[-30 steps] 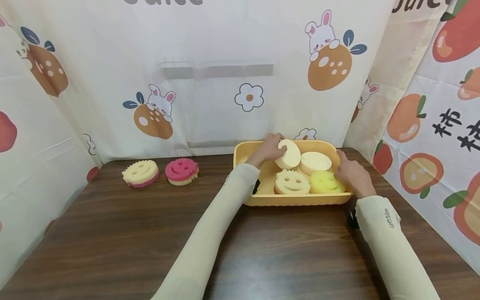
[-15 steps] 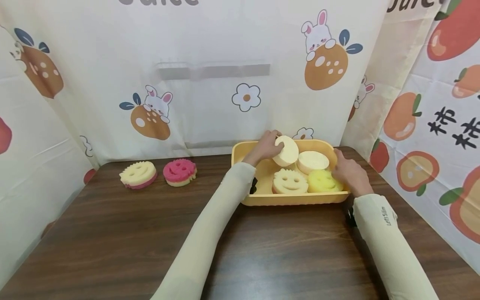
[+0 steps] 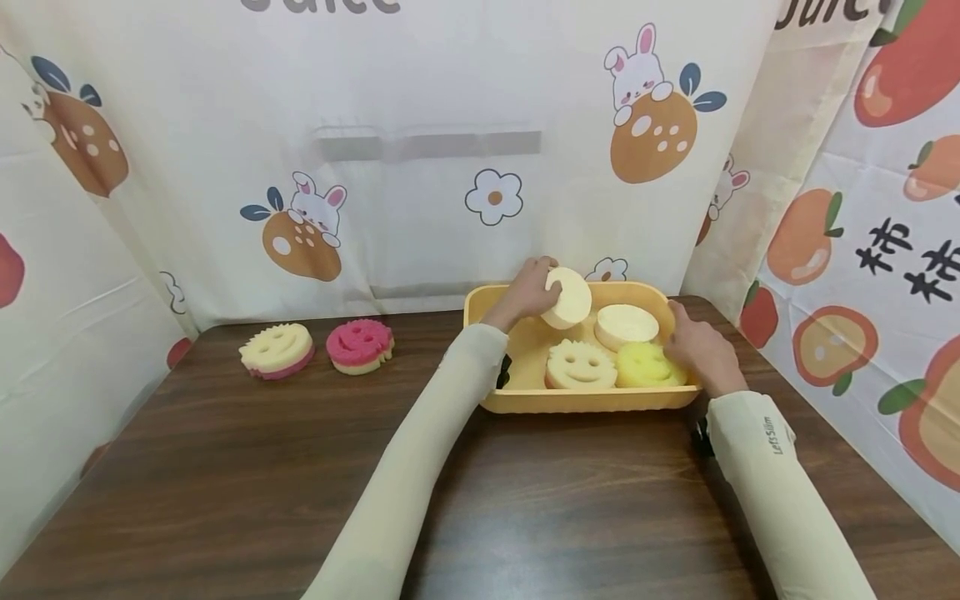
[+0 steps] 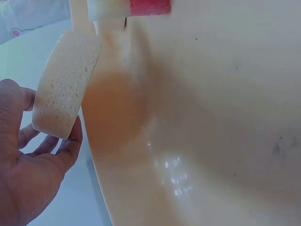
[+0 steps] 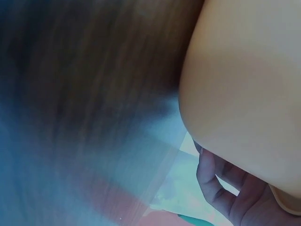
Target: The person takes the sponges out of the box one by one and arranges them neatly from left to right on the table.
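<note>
1. Cream foam is showing in the left hand [image 3: 529, 287]: thumb and fingers are clamping on opposite sides of a plain sponge [image 3: 569, 300], which is tilting over the far part of the yellow tray [image 3: 585, 402], right of centre in the head view.
2. Fingers of the right hand [image 3: 701, 342] are curling round the tray's end wall, at the right of the head view; exactly where the thumb is pressing, one cannot tell.
3. Lower in the tray, a round sponge [image 3: 627, 327] is lying behind a bright yellow sponge [image 3: 645, 364], and a smiling sponge [image 3: 582, 367] is sitting on the latter's left.
4. Toward the middle left of the frame, a cream-topped sponge [image 3: 277, 350] and a pink-topped sponge [image 3: 360, 345] are resting on the table [image 3: 337, 467], well apart from the tray.
5. For good handling, a light pinch is probably serving best, since foam is likely to be giving under hard pressure.
6. Steady right fingers are presumably guarding against the tray sliding, while the held sponge's edge is calling for care near the back rim and its neighbours.
</note>
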Available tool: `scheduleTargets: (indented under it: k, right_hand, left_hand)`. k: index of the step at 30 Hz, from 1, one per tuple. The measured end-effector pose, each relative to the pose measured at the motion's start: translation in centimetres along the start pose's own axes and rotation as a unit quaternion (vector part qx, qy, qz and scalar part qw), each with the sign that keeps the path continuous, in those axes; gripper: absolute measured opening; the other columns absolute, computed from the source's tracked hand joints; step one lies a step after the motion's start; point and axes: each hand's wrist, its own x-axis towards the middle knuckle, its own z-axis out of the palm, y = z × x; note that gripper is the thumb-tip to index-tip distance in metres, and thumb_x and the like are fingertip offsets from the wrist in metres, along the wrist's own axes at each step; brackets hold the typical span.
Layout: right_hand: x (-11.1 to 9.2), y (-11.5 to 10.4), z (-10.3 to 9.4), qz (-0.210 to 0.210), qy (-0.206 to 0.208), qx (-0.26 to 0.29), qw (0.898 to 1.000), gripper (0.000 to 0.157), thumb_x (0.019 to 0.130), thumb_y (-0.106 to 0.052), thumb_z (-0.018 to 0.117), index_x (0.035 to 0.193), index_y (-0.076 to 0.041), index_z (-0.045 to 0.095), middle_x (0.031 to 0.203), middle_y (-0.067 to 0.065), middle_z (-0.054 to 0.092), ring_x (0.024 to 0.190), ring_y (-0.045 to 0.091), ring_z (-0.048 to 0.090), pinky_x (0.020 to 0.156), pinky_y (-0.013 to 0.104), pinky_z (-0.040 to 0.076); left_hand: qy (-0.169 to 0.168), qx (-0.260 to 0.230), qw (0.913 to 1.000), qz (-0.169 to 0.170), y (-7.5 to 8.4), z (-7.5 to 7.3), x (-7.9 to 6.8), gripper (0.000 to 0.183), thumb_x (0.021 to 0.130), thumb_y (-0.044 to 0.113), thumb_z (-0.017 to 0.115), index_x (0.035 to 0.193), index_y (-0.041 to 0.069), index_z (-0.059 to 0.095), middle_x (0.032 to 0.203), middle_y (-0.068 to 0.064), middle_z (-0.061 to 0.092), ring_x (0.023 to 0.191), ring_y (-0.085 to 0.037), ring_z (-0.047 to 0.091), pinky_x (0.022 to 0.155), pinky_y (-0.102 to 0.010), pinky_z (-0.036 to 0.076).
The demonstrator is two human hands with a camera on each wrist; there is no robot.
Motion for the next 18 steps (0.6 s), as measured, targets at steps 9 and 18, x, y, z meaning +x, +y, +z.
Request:
scheduleTargets:
  k: [9, 18]
  right_hand:
    - [-0.1, 0.0, 0.0, 0.001, -0.001, -0.004, 1.000, 0.072, 0.097, -0.021, 0.040, 0.158, -0.006, 0.005, 0.124, 0.037, 0.054, 0.098, 0.044, 0.059, 0.074, 0.059, 0.048]
    - [-0.1, -0.1, 0.0, 0.003, -0.003, -0.005, 1.000, 0.072, 0.098, -0.023, 0.040, 0.159, -0.007, 0.006, 0.125, 0.037, 0.054, 0.100, 0.045, 0.059, 0.075, 0.059, 0.048]
  left_hand:
    - [-0.004, -0.010, 0.9999, 0.005, -0.4, -0.7, 0.1, 0.046, 0.100, 0.020, 0.040, 0.142, 0.001, 0.041, 0.143, -0.021, 0.041, 0.132, -0.029, 0.044, 0.114, -0.038, 0.037]
    - [0.002, -0.010, 0.9999, 0.007, 0.0, -1.2, 0.0, 0.045, 0.100, 0.018, 0.039, 0.141, 0.000, 0.043, 0.141, -0.021, 0.043, 0.127, -0.028, 0.045, 0.112, -0.036, 0.038]
